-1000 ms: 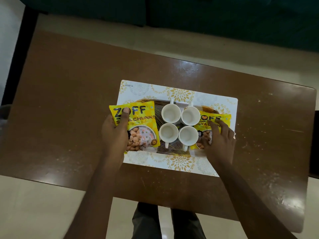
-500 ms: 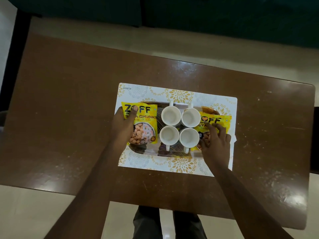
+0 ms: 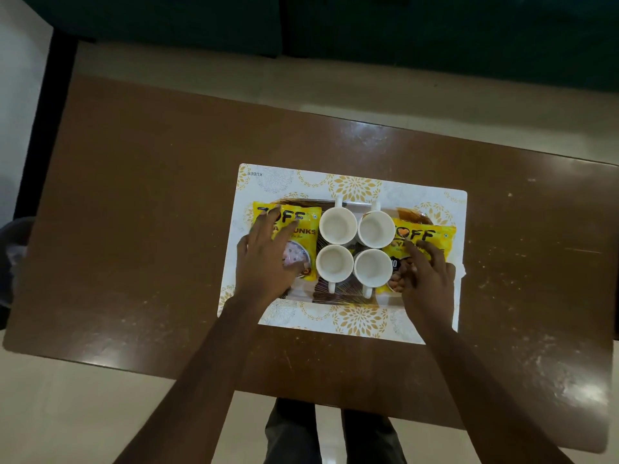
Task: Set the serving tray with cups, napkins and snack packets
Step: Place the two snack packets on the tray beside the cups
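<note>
Left grip [image 3: 264, 262] and right grip [image 3: 428, 276] rest spread flat on yellow ZOFF packets [image 3: 303, 226] flanking four white cups [image 3: 338, 226].

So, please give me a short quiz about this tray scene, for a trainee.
1. How many white ceramic cups stand on the dark striped tray?
2. True or false: the left hand rests on the left yellow snack packet.
3. The right yellow snack packet, touched by the right hand, lies: A) right of the cups; B) inside a cup; C) between the cups.
Key: 1) four; 2) true; 3) A.
</note>
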